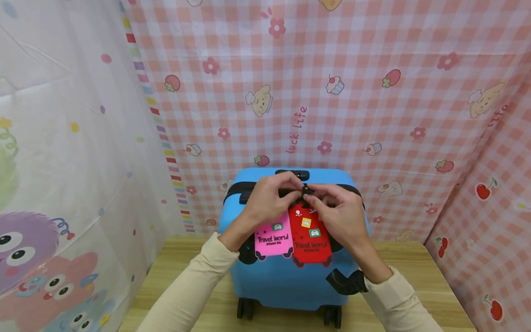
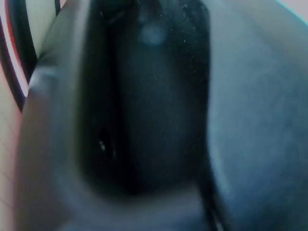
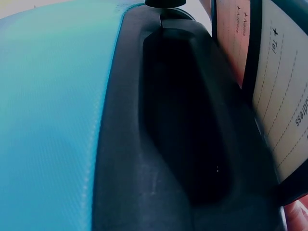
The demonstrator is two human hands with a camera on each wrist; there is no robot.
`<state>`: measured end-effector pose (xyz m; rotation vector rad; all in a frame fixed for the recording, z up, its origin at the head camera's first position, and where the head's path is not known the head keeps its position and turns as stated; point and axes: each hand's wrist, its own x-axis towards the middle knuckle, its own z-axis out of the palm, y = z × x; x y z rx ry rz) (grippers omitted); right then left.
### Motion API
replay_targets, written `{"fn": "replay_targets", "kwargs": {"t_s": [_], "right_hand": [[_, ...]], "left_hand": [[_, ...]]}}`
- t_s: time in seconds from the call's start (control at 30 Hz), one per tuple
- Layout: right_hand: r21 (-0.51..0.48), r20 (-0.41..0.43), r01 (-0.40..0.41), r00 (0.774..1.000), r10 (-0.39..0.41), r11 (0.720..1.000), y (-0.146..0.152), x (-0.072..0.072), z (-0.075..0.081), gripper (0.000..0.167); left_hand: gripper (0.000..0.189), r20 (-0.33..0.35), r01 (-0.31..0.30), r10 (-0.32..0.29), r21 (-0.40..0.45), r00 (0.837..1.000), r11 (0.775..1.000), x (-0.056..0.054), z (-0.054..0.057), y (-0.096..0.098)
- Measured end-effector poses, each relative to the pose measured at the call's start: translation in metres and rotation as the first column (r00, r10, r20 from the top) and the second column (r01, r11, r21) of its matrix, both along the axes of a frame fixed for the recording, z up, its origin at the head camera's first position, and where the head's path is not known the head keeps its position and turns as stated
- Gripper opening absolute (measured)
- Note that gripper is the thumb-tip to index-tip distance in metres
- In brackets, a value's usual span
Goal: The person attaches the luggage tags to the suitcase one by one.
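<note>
A blue suitcase (image 1: pixel 290 288) stands upright with a black luggage strap (image 1: pixel 241 187) around its upper part. Two luggage tags hang against its front, a pink one (image 1: pixel 272 240) on the left and a red one (image 1: pixel 312 244) on the right. Above them, my left hand (image 1: pixel 267 198) and right hand (image 1: pixel 342 214) meet fingertip to fingertip, pinching a small black tag strap (image 1: pixel 306 189) at the top of the red tag. Its exact fastening is partly covered by the fingers. The right wrist view shows a tag's lined back (image 3: pixel 284 91) beside a black recess (image 3: pixel 178 120).
The suitcase rests on a wood-grain tabletop (image 1: pixel 182 276), on black wheels (image 1: pixel 245 308). A pink checked curtain (image 1: pixel 265 115) hangs close behind it, and a white printed curtain (image 1: pixel 83 138) is at the left. A dark, blurred recess (image 2: pixel 159 110) fills the left wrist view.
</note>
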<state>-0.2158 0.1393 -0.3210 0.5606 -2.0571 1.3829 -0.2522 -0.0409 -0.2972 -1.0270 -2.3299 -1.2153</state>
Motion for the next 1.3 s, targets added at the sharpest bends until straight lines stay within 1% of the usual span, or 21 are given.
{"fn": "replay_targets", "kwargs": {"t_s": [0.17,0.27,0.37,0.47,0.63,0.73,0.83,0.9,1.0,1.1,1.23,1.3], "right_hand": [[0.016,0.001,0.032,0.999,-0.032,0.999,-0.0009,-0.0005,0.0013,0.022],[0.023,0.015,0.046,0.999,-0.046,0.999,-0.0013,-0.0007,0.0017,0.020],[0.016,0.021,0.050,0.999,-0.051,0.999,-0.0017,-0.0003,0.0020,0.018],[0.001,0.017,0.039,0.999,-0.039,0.999,-0.0016,0.0003,0.0019,0.015],[0.002,0.012,0.001,1.000,-0.001,1.000,-0.0001,0.0009,0.0008,0.015],[0.007,0.019,-0.021,1.000,0.021,1.000,0.0010,0.0008,0.0005,0.012],[0.006,0.037,-0.038,0.999,0.038,0.999,0.0020,0.0008,0.0003,0.011],[0.004,0.046,-0.044,0.998,0.043,0.999,0.0026,0.0008,0.0003,0.011],[0.005,0.058,-0.050,0.997,0.049,0.999,0.0034,0.0007,0.0004,0.011],[0.007,0.064,-0.053,0.997,0.052,0.999,0.0040,0.0004,0.0004,0.011],[0.005,0.073,-0.063,0.995,0.063,0.998,0.0045,0.0008,0.0005,0.012],[0.000,0.078,-0.067,0.995,0.067,0.998,0.0049,0.0010,0.0005,0.012]], "left_hand": [[0.014,0.089,0.039,-0.044,0.057,0.995,0.998,-0.0012,-0.0006,-0.0014],[0.017,0.112,0.069,-0.079,0.093,0.991,0.993,-0.0016,-0.0009,-0.0023],[0.018,0.090,0.094,-0.102,0.093,0.991,0.991,-0.0023,-0.0009,-0.0028],[0.018,0.068,0.103,-0.109,0.083,0.992,0.991,-0.0026,-0.0007,-0.0030],[0.021,0.068,0.108,-0.113,0.077,0.991,0.991,-0.0015,0.0001,-0.0029],[0.023,0.066,0.122,-0.127,0.078,0.990,0.989,-0.0011,0.0001,-0.0030],[0.026,0.036,0.139,-0.142,0.075,0.989,0.988,-0.0012,-0.0006,-0.0031],[0.027,-0.001,0.143,-0.143,0.065,0.990,0.988,-0.0014,-0.0013,-0.0033],[0.027,-0.047,0.130,-0.128,0.042,0.991,0.991,-0.0016,-0.0018,-0.0032],[0.027,-0.079,0.096,-0.094,0.016,0.992,0.995,-0.0018,-0.0019,-0.0031],[0.026,-0.102,0.047,-0.048,-0.012,0.994,0.999,-0.0014,-0.0022,-0.0036],[0.025,-0.106,0.033,-0.035,-0.018,0.994,0.999,-0.0012,-0.0023,-0.0034]]}}
